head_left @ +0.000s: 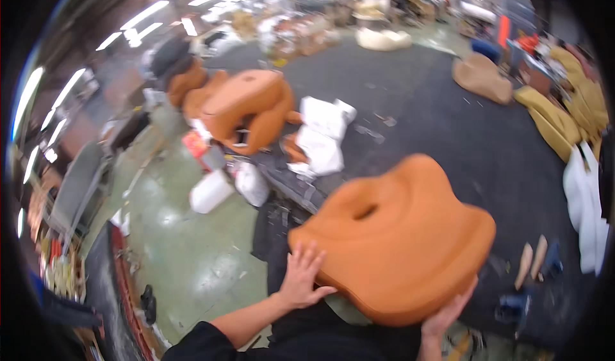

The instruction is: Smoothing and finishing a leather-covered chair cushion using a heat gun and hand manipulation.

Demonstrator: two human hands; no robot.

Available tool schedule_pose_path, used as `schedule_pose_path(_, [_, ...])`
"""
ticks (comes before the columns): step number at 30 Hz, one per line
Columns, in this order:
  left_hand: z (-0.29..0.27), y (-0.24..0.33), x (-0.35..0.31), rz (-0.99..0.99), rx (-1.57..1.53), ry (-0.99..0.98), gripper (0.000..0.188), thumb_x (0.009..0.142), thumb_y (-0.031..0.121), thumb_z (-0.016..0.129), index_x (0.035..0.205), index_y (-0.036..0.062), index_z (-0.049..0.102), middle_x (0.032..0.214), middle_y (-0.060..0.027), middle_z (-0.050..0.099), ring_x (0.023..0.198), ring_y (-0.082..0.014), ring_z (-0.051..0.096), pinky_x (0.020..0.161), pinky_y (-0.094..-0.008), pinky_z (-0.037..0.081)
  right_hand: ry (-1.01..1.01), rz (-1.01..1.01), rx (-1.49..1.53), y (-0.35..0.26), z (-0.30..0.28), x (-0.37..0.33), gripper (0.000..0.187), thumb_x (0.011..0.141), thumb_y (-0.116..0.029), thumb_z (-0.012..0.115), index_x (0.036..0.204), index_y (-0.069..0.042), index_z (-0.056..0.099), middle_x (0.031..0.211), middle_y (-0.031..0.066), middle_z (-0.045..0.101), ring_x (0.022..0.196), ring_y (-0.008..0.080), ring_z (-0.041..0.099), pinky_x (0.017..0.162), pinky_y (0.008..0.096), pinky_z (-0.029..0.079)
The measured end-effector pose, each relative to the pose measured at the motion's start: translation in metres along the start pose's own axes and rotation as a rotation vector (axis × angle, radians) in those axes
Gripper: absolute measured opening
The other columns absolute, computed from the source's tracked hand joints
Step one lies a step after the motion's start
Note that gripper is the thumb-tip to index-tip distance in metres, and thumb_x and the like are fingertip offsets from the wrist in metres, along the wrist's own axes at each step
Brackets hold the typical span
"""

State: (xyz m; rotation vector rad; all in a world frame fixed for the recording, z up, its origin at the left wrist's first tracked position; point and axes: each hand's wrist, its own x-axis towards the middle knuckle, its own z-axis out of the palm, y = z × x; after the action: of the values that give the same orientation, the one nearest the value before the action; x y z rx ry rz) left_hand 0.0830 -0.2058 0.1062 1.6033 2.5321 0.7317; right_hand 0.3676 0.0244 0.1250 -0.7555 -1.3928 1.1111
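Observation:
An orange upholstered seat cushion [410,246] with a dark oval hole is tilted over the near edge of the dark table, in front of my body. My left hand [302,276] rests against its left edge with the fingers spread and the thumb stretched along the lower rim. Under the lower right edge, my right hand [448,313] supports the cushion, its fingers partly hidden behind it.
Farther left on the dark table [423,111] stand more orange padded pieces [246,111], beside white sheets [322,137]. A tan cushion [482,78], mustard covers [552,121] and white strips [584,201] lie at the right. White bags [211,191] hang by the table's left edge.

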Motion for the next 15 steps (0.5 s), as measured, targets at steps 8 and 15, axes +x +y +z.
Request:
schedule_pose_path(8, [0.078, 0.036, 0.014, 0.059, 0.07, 0.08, 0.118, 0.075, 0.049, 0.092, 0.168, 0.0061, 0.033, 0.172, -0.0418, 0.001, 0.152, -0.0747, -0.008, 0.113, -0.0897, 0.011, -0.049, 0.018, -0.164, 0.095, -0.028, 0.091, 0.065, 0.116, -0.046, 0.044, 0.159, 0.004, 0.043, 0.157, 0.0145, 0.053, 0.146, 0.0247, 0.049, 0.122, 0.0384, 0.037])
schedule_pose_path(15, [0.098, 0.046, 0.039, 0.139, -0.04, -0.178, 0.096, 0.086, 0.04, 0.083, 0.166, 0.0097, 0.04, 0.178, -0.0231, 0.021, 0.164, -0.053, 0.013, 0.119, -0.0836, 0.003, 0.403, 0.685, -0.468, 0.173, -0.137, 0.066, 0.043, 0.11, -0.033, 0.061, 0.135, 0.001, 0.071, 0.109, 0.0056, 0.076, 0.095, 0.014, 0.067, 0.075, 0.0299, 0.05])
